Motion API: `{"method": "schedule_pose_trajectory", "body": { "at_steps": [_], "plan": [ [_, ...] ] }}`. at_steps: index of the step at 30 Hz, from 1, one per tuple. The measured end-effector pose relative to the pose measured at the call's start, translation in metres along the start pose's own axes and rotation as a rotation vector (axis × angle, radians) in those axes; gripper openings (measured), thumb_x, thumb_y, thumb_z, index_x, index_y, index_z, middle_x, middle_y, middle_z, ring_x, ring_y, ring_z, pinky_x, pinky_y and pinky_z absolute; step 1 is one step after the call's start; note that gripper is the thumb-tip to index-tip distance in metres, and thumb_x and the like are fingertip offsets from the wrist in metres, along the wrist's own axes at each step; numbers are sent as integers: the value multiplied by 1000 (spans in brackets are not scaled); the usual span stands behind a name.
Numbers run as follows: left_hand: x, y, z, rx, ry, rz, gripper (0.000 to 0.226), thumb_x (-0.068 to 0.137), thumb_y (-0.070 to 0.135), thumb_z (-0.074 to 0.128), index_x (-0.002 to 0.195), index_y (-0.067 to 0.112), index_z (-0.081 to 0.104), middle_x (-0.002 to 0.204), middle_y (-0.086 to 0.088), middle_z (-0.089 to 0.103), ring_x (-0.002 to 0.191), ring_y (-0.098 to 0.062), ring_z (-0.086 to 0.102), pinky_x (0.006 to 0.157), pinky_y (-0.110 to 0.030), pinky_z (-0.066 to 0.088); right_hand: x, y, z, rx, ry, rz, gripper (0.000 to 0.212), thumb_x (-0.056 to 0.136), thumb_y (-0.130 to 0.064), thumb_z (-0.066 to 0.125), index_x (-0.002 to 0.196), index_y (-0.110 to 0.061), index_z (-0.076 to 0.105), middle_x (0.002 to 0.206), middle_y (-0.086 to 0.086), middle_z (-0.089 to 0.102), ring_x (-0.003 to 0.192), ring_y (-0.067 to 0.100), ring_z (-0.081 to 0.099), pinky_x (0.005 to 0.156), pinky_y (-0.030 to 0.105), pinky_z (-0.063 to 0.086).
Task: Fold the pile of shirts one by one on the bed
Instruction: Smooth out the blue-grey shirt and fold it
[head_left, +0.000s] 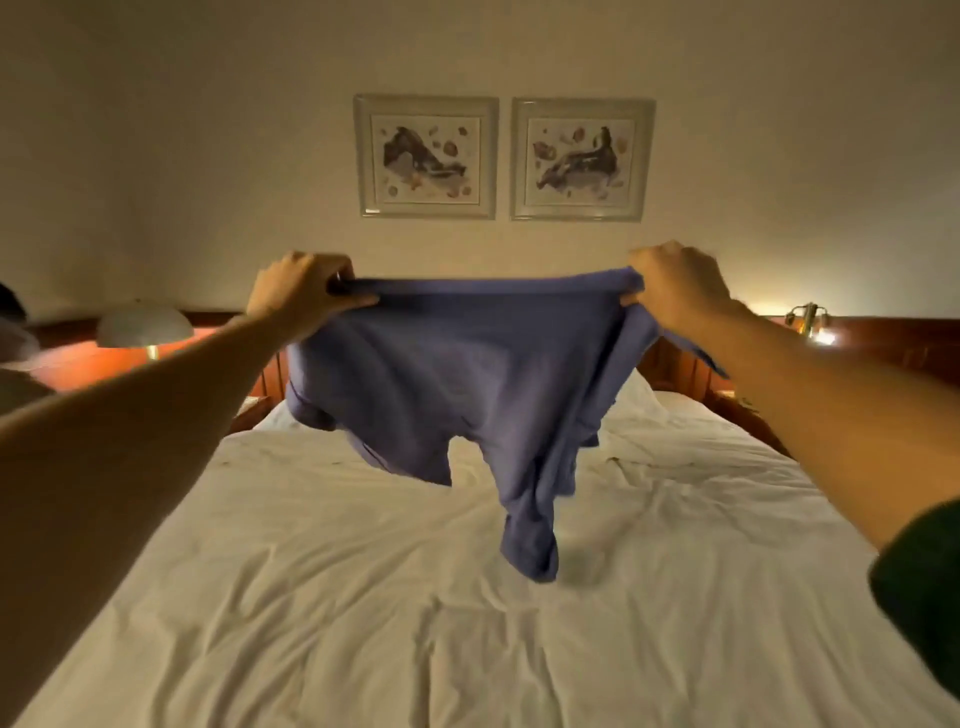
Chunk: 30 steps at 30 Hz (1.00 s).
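Arms stretch forward; left hand (304, 288) and right hand (675, 286) each pinch a top corner of the purple shirt (457, 384), hanging crumpled above the white bed (311, 597), toward 12 o'clock.

One shirt (452, 379), two framed prints (426, 156), two lamps (145, 325).

Bed surface: the white sheet (363, 597) is lying bare across the near and middle bed, leaving open room for a hand.
Mid-air obstacle: the blue shirt (467, 374) is hanging above the bed's centre, its lowest end reaching down towards the sheet.
Far edge: the headboard (675, 364) and bedside lamp (145, 325) are bounding the far side.
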<state>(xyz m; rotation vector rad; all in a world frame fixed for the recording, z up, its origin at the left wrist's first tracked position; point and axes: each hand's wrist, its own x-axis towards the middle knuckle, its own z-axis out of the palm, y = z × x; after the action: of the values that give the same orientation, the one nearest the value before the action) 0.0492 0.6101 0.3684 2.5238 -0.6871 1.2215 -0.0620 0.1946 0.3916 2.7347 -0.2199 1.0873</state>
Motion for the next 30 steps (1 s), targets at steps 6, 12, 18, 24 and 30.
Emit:
{"method": "schedule_pose_trajectory", "body": {
  "at_steps": [6,12,18,24,30],
  "plan": [
    [-173,-9,61,102,-671,4,23,87,56,66,98,37,71,80,10,63,72,-12,59,72,-29,47,-160,-24,91,92,-669,-239,15,80,-15,75,89,-17,63,89,6,65,85,29,64,76,39,53],
    [-357,-1,86,-252,-1272,-324,71,73,88,51,96,26,76,86,4,74,75,-16,61,76,-28,52,-345,-69,108,651,-1279,-163,22,82,-27,81,97,-17,68,97,7,71,87,20,67,74,31,55],
    [-517,-39,101,30,-926,-701,35,90,65,55,112,39,64,115,-9,60,115,-36,53,98,-31,43,-471,-70,182,597,-925,338,57,87,-54,68,133,-24,56,130,6,58,121,28,57,98,37,46],
    [-568,-11,100,115,-817,-803,57,86,72,54,136,44,49,133,-17,47,121,-43,47,105,-46,35,-563,-81,219,602,-708,615,74,85,-49,73,146,-20,42,149,16,46,129,41,47,100,53,44],
    [-555,-13,93,-106,-885,-534,35,90,29,73,123,19,71,128,-9,67,114,-32,63,93,-33,44,-536,-83,192,934,-660,682,31,90,-14,72,120,-11,62,131,10,57,119,34,54,87,38,46]
  ]
}}
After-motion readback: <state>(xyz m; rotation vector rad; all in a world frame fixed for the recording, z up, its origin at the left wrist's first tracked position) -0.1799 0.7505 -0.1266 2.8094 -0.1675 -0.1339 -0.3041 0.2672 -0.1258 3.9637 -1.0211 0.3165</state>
